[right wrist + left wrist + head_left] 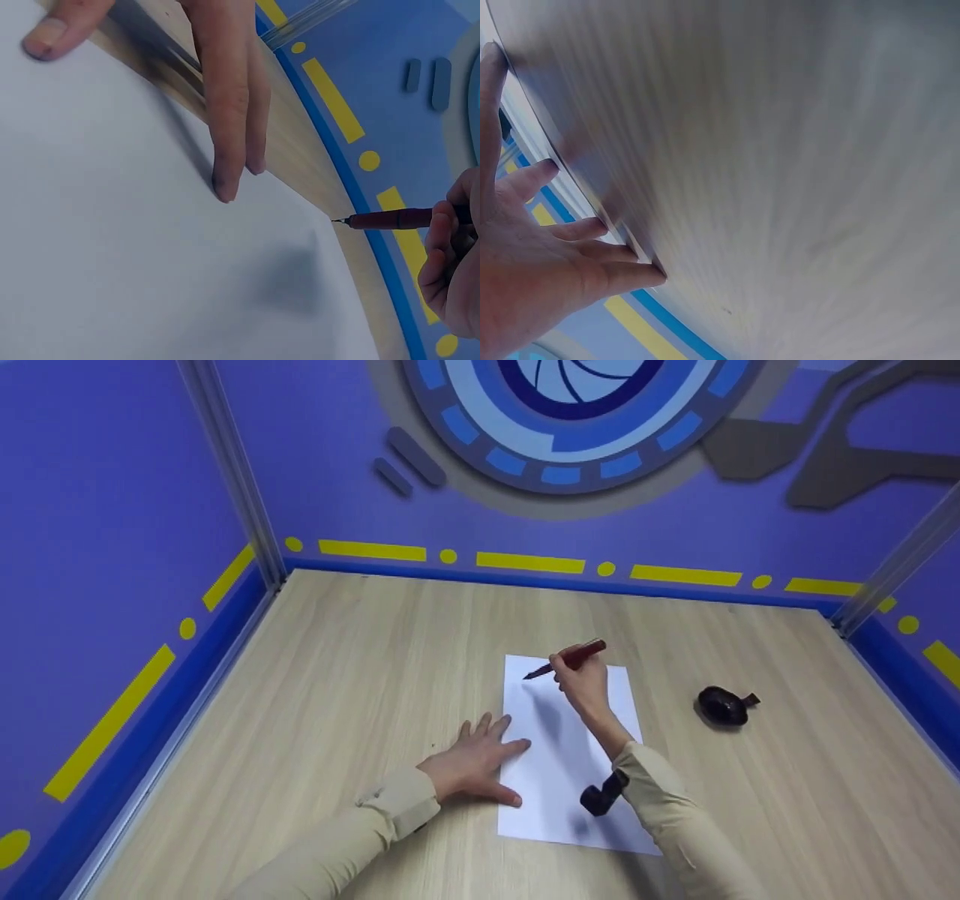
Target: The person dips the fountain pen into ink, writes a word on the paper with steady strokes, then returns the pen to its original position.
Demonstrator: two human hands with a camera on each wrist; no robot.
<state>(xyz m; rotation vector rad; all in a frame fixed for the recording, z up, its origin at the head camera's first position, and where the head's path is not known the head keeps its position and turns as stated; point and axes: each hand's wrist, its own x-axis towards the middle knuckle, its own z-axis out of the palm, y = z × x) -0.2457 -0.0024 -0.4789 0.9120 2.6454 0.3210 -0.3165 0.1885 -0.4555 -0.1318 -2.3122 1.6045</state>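
Observation:
A white sheet of paper lies on the wooden table. My right hand pinches a dark red fountain pen over the upper part of the sheet. Its nib points down and left, and the hand's shadow falls on the paper. In the right wrist view the pen shows its thin nib near the sheet's corner. My left hand rests with spread fingers along the paper's left edge, thumb and index fingertip on the sheet. No marks show on the paper.
A glossy black rounded object with a small tab sits on the table to the right of the paper. A black wrist camera juts from the right sleeve over the sheet. Blue-purple panels wall the table's back and sides.

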